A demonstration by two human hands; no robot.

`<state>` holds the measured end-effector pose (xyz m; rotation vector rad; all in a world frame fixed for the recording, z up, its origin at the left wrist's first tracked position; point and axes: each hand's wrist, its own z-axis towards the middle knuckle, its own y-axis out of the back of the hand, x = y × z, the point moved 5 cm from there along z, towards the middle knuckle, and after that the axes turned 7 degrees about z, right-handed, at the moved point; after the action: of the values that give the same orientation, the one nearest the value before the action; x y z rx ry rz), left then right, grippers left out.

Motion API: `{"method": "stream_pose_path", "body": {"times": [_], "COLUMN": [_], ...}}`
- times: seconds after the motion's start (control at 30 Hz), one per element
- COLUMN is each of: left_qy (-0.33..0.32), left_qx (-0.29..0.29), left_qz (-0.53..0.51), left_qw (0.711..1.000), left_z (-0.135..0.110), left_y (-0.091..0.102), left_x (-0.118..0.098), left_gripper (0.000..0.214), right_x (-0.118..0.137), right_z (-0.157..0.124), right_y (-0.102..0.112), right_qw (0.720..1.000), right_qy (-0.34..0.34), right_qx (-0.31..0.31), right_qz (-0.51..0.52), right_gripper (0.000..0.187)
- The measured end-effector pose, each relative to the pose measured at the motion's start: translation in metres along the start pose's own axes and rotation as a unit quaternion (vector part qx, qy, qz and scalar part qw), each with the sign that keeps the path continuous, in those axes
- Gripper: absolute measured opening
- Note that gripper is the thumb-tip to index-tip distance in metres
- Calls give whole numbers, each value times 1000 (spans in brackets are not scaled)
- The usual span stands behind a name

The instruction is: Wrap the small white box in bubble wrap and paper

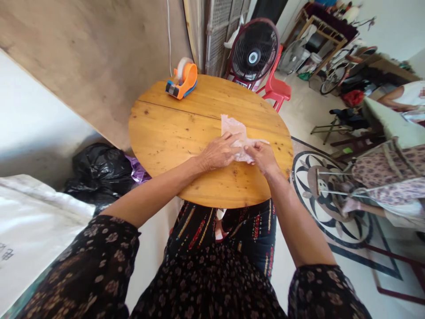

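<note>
A thin, translucent plastic bag (pixel 232 127) lies flat on the round wooden table (pixel 172 133), right of its middle. My left hand (pixel 217 153) rests palm down on the bag's near end, fingers stretched flat over it. My right hand (pixel 262 156) is just to the right, its fingertips pinched on the bag's near edge. Both forearms reach in from the bottom of the view.
An orange tape dispenser (pixel 182 79) stands at the table's far left edge. Beyond the table are a black fan (pixel 254 51) and a red plastic chair (pixel 276 88). Black rubbish bags (pixel 96 170) lie on the floor at the left. A person's arm (pixel 393 97) shows at far right.
</note>
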<state>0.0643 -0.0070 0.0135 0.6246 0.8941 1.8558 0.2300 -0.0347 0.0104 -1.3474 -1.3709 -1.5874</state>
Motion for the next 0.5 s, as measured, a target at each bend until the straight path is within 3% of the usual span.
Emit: {"method": "stream_pose_path", "body": {"times": [0.17,0.5], "left_qy": [1,4], "left_qx": [9,8], "left_qz": [-7,-45], "left_qw": [1000,999], "left_z": [1,1], "left_y": [-1,-1], "left_x": [2,6], "left_gripper": [32,28], "right_x": [4,23], "right_z": [5,12], "right_y": [-3,-11], "right_qw": [1000,1000], "right_qy": [-8,6], "right_qx": [-18,4], "right_qz": [21,19], "right_gripper": [30,22]}}
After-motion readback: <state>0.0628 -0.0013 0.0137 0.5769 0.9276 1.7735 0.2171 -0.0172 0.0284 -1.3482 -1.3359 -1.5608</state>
